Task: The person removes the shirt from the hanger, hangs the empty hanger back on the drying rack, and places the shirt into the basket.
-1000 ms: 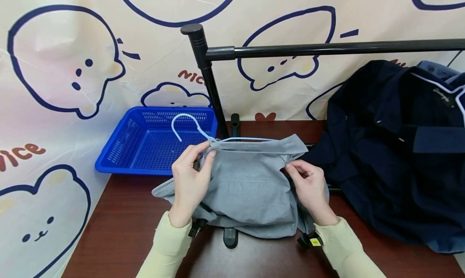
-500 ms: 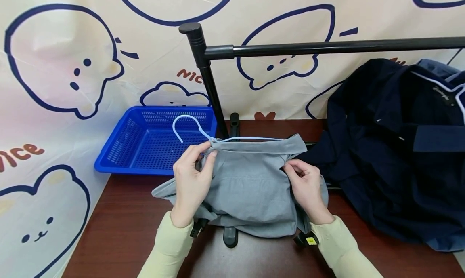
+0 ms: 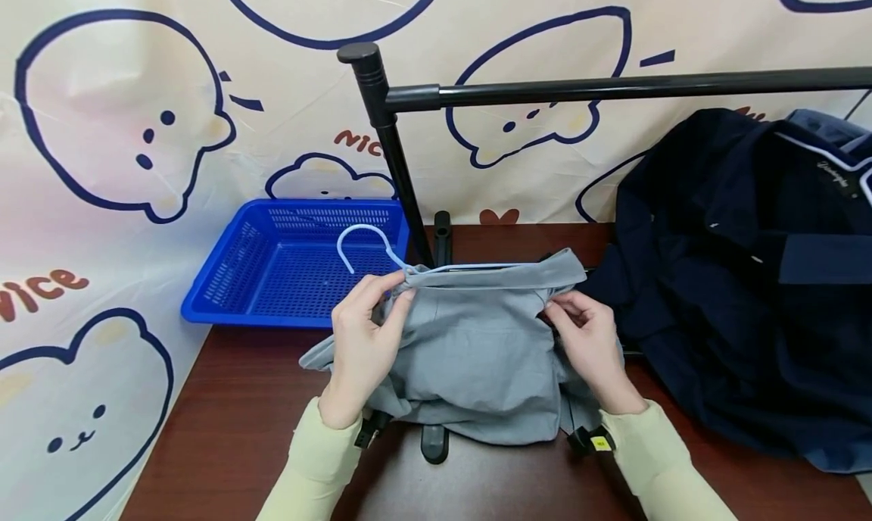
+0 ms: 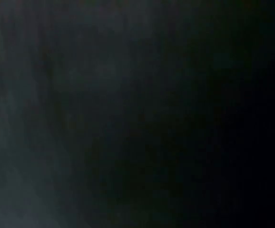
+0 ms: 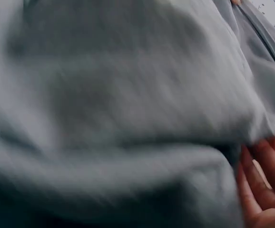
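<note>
**Grey shirt on its hanger, both hands at the collar**

Cartoon-printed backdrop cloth (image 3: 102, 226) hangs behind my dark wood bench (image 3: 225, 422); the words "nice" and "NICE" are legible on it. My left hand (image 3: 361, 339) pinches the grey shirt (image 3: 470, 347) where the white hanger (image 3: 371, 244) hook emerges. My right hand (image 3: 589, 339) has fingers curled on the shirt's other shoulder. The hanger's bar is mostly hidden in the fabric. A blue basket (image 3: 286, 267), black rail (image 3: 613, 88) and navy jacket (image 3: 736, 279) stand behind; the jacket's script label is too small to read. My left wrist view is black.
</note>
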`<state>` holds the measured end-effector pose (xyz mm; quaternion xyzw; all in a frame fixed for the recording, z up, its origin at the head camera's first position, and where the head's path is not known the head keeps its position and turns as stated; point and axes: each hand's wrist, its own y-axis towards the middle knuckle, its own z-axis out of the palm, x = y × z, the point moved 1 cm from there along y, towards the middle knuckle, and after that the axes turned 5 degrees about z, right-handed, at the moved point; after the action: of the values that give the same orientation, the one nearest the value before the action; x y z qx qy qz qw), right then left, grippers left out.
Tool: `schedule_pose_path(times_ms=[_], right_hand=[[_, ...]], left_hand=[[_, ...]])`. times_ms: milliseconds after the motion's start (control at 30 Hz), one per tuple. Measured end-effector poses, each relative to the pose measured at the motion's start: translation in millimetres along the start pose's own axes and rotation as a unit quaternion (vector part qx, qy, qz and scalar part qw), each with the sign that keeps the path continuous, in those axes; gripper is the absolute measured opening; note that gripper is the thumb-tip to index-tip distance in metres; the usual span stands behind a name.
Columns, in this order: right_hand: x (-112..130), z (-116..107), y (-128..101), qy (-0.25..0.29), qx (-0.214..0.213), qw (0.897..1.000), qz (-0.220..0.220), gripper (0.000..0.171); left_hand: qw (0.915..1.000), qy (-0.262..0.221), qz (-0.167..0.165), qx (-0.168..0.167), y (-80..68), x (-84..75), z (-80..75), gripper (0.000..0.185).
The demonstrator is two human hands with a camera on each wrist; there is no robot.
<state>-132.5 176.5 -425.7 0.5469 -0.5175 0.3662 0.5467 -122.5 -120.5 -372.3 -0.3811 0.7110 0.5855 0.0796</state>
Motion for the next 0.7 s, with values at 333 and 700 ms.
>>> schedule_pose_path(times_ms=[333, 700], right_hand=[[20, -31, 16, -0.008, -0.016, 1.0, -0.024, 0.024], [20, -27, 13, -0.006, -0.042, 0.999, 0.017, 0.021]], left_hand=[[0.9998, 0.0, 0.008, 0.018, -1.7, -0.3, -2.6, 0.024], [0.9999, 0.012, 0.006, -0.001, -1.8, 2.2, -1.9, 0.023]])
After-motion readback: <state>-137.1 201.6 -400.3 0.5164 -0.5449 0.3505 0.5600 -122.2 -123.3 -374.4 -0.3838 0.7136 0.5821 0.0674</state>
